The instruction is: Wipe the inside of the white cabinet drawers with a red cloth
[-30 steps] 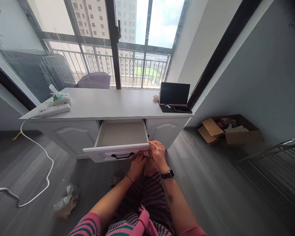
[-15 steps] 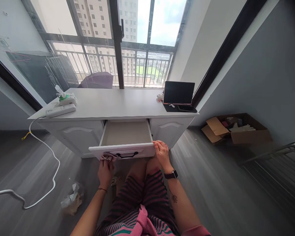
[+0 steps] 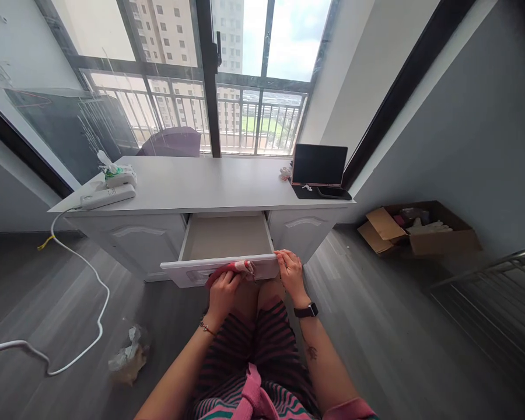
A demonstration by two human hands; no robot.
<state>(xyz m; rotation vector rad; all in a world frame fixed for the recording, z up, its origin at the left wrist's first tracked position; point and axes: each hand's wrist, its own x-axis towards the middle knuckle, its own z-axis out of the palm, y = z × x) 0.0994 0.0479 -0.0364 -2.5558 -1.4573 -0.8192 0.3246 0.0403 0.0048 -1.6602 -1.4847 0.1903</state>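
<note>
1. At the near side of the white cabinet (image 3: 201,184), a person is facing the pulled-out drawer (image 3: 227,236), whose front is jutting toward the knees.
2. The left hand (image 3: 222,291) is gripping a red-and-white cloth (image 3: 231,269), its fingers bending over the bunched fabric.
3. That cloth is lying against the outer face of the drawer front, around its middle and a little to the right, just below the top edge.
4. The right hand (image 3: 291,273) is closing on the drawer front's right top corner, with a dark watch (image 3: 306,310) circling the wrist.
5. On the cabinet's right end, a tablet (image 3: 319,164) is standing tilted, and a dark phone (image 3: 333,192) is lying just before it.
6. On the left end, a white power strip (image 3: 108,196) is resting near a tissue pack (image 3: 120,175).
7. Farther right on the floor, an open cardboard box (image 3: 446,240) is holding mixed items, some hard to make out.
</note>
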